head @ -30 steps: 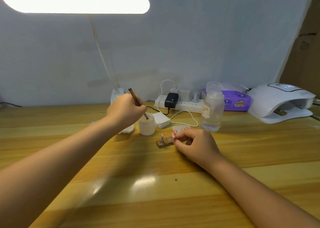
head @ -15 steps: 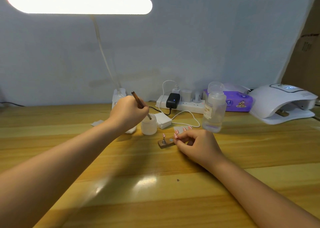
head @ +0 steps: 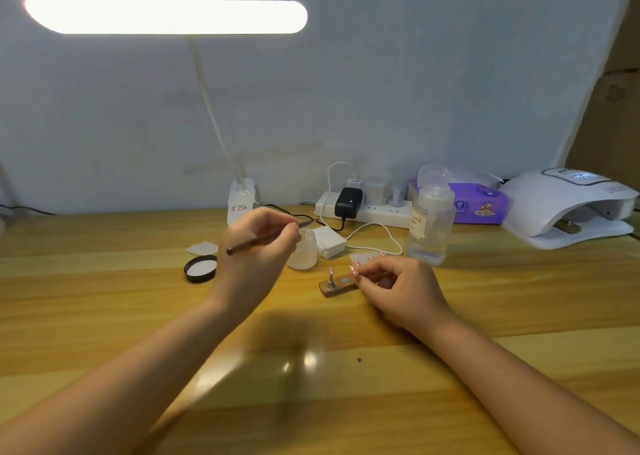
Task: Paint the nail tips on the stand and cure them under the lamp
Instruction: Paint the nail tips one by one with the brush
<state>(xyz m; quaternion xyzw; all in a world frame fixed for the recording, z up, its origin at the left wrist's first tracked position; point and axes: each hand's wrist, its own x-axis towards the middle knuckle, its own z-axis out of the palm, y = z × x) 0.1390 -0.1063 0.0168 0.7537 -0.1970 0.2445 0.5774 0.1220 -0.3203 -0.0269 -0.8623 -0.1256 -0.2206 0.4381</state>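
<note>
Wood-grain tabletop [head: 104, 309], glossy and yellow-brown, runs from my view to a pale grey wall. My left hand [head: 258, 247] floats above it, fingers curled around a thin dark brush [head: 263, 241] lying nearly level; its tip, blurred, points toward 2 o'clock over a small frosted jar [head: 304, 250]. The jar's round black lid [head: 201, 268] lies at 9 o'clock of that hand, upturned, white inside. My right hand [head: 398, 288] rests on the wood, fingertips pinching the right end of the small brown wooden stand [head: 337, 286]. One pink nail tip [head: 331, 270] sits upright on a metal post at the stand's left end. Bare wood stretches wide toward me. At 12 o'clock sit a white power strip [head: 377, 210] and a clear plastic bottle [head: 431, 222]. At 2 o'clock, near the tabletop's right edge, the smooth white domed curing lamp [head: 568, 205] stands, well apart from the stand. Overhead glows a long desk lamp [head: 166, 16].
</note>
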